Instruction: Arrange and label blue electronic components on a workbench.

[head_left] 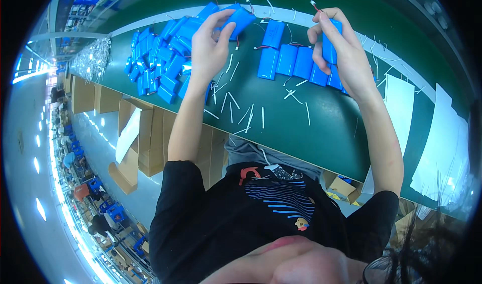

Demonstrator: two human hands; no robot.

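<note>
My left hand (210, 49) is closed on a blue battery pack (242, 20), thumb and fingers around its near end, beside the far edge of a large heap of similar blue packs (173, 65). Further right, my right hand (346, 55) grips another blue battery pack (330, 45) held on end. Its short red and black lead with a white connector (313, 3) sticks up above the fingers. Below and left of that hand, a row of blue packs (286, 60) lies side by side, with one more pack (273, 33) lying behind the row. My right hand partly hides the row's right end.
Thin white strips (243, 116) lie scattered over the green tabletop (321, 133). White sheets (400, 105) lie at the right. A pile of clear, shiny pieces (94, 58) sits at the table's far left. Open cardboard boxes (145, 133) stand below the near edge.
</note>
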